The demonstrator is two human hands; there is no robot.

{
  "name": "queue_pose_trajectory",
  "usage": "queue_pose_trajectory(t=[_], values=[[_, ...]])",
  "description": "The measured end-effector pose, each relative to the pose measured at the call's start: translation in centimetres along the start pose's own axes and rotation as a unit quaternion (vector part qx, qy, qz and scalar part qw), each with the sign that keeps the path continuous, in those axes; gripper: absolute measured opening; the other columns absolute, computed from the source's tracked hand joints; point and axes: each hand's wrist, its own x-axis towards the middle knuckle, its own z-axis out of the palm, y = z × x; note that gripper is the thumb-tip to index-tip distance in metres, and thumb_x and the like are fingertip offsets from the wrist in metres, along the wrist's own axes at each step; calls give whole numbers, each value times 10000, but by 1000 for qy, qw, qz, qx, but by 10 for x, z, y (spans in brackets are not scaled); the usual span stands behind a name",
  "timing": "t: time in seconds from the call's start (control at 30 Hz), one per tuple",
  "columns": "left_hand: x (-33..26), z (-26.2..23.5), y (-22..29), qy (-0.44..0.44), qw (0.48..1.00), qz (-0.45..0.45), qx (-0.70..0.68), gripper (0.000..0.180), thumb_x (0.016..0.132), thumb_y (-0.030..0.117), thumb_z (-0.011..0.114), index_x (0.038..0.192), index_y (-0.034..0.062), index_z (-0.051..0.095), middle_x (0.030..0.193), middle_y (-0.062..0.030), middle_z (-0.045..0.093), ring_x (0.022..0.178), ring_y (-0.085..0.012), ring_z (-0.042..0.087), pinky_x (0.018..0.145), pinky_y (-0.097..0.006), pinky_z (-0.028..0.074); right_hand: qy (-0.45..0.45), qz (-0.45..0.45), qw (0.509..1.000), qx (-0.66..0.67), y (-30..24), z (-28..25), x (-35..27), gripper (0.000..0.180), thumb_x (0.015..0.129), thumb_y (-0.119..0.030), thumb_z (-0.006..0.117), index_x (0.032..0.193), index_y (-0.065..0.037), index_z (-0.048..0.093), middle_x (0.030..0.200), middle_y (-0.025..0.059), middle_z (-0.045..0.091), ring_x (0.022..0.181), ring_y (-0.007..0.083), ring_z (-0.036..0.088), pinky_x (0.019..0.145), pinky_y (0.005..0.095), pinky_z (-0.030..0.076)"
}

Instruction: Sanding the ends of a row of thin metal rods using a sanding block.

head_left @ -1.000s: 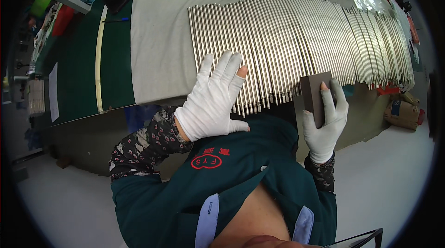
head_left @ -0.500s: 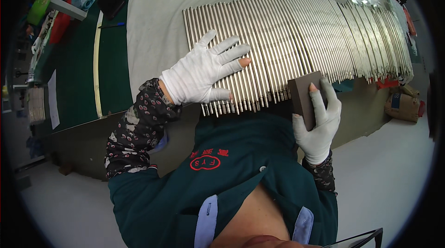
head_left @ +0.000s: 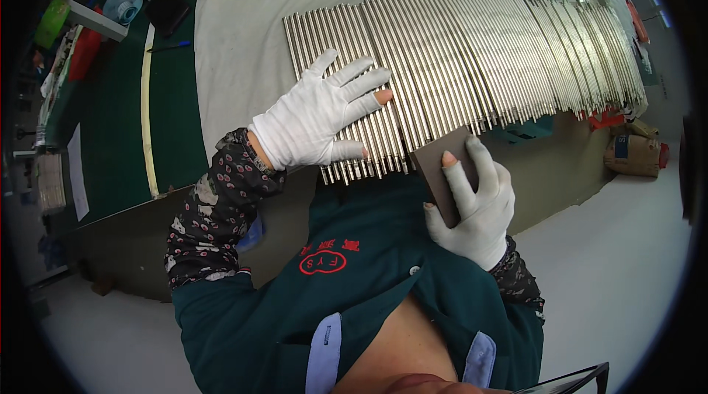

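Directly under the spread left grip (head_left: 313, 117), metal rods (head_left: 435, 62), with brown block (head_left: 435, 173) in pinching right grip (head_left: 478, 213).

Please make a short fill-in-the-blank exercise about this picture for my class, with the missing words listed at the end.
1. The left hand lies on the metal rods in a glove coloured ____.
2. The block in the right hand is not light but ____ in tone.
3. The pen on the green surface is coloured ____.
4. The brown sack shows on the picture's ____ side.

Missing words: white; dark; blue; right.
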Motion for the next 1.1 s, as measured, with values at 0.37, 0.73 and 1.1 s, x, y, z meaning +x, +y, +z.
queue_pose_trajectory(t=[0.37, 0.73, 1.1], values=[[4, 0, 2, 19, 999, -4, -38, 828, 878, 688, 347, 1506, 171, 194, 1482, -152, 328, 1359, -378, 312, 1092, -607, 166, -30, -3, 998, -55, -13, 5, 42, 630, 583, -295, 755, 1159, -104, 588, 1259, 157, 503, 902, 279, 543, 655, 384, 476], [60, -29, -22, 10, 998, 36, 52, 785, 888, 648, 336, 1475, 132, 253, 1493, -193, 288, 1355, -387, 314, 1093, -574, 210, 127, 146, 980, -42, 71, -24, -19, 631, 623, -135, 707, 1231, -56, 559, 1299, 203, 487, 1043, 342, 517, 883, 408, 457], [58, -6, -50, -42, 998, 6, 43, 739, 893, 607, 372, 1486, 183, 249, 1505, -198, 270, 1368, -397, 286, 1093, -591, 201, 127, 155, 980, -16, 104, -29, -9, 585, 678, -170, 676, 1232, -28, 553, 1305, 198, 487, 1070, 346, 506, 912, 425, 435]])
